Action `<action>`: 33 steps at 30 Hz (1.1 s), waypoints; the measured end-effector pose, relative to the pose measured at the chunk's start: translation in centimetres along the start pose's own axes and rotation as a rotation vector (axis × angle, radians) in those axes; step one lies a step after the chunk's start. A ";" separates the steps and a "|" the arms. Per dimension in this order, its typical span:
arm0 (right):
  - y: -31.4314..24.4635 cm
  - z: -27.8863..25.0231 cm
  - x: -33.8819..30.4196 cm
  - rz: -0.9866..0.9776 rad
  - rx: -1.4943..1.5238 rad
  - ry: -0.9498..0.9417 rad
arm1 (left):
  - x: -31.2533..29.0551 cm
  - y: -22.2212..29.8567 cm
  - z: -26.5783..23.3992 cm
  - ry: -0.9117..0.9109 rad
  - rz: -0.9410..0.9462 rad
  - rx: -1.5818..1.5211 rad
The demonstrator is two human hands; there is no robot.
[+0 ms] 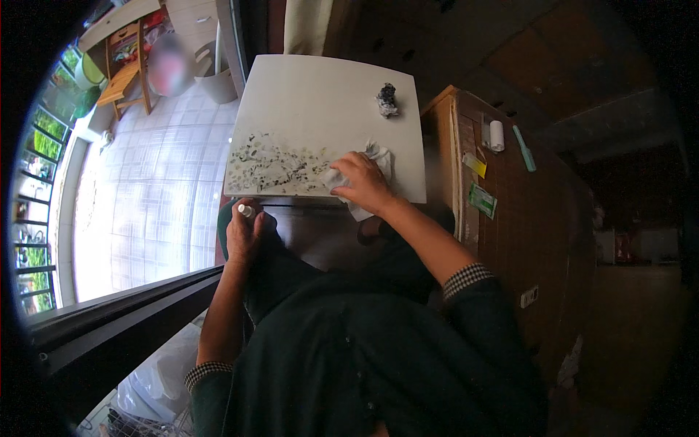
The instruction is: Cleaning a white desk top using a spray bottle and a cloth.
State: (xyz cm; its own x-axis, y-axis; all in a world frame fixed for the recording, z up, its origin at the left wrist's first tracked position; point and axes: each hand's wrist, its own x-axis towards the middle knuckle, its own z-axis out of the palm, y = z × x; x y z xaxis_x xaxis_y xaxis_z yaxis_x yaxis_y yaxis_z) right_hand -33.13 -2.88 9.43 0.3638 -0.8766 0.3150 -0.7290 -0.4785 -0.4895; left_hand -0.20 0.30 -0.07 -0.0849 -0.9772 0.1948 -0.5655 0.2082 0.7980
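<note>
In front of me is a white, flat-topped surface (320, 95), its near left part covered in black and greenish specks (269, 164). My right hand (366, 182) presses a crumpled white tissue (379, 155) onto it near the front edge, just right of the specks. Below the front left corner, my left hand (242, 234) is closed around a small bottle with a white top (247, 211); the fingers hide most of its body. A balled-up tissue (386, 100), stained black, lies at the far right of the surface.
On the brown wooden top (539, 226) at right lie a white roll (496, 136), a turquoise handled tool (523, 148), a yellow packet (475, 164) and a green packet (482, 200). A dark frame (131, 317) runs along my left. Beyond it stand a wooden chair (124, 84) and a bin (216, 86).
</note>
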 end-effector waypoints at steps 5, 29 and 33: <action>1.0 -0.3 2.2 0.207 -0.040 -0.188 | -0.2 0.2 0.0 0.002 -0.003 -0.013; 0.1 -11.6 1.1 0.366 0.400 0.193 | 0.0 0.0 -0.2 -0.001 -0.004 -0.028; -0.8 -8.1 -1.9 -0.159 -0.227 0.048 | 0.2 0.8 -0.4 -0.017 -0.034 -0.042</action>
State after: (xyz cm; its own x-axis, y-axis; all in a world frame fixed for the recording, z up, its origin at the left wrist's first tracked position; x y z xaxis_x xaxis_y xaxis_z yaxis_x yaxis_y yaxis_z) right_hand -37.93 -0.47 15.80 0.4598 -0.7855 0.4142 -0.7785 -0.5810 -0.2375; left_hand -0.32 0.24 0.84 -0.0801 -0.9843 0.1573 -0.5332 0.1757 0.8275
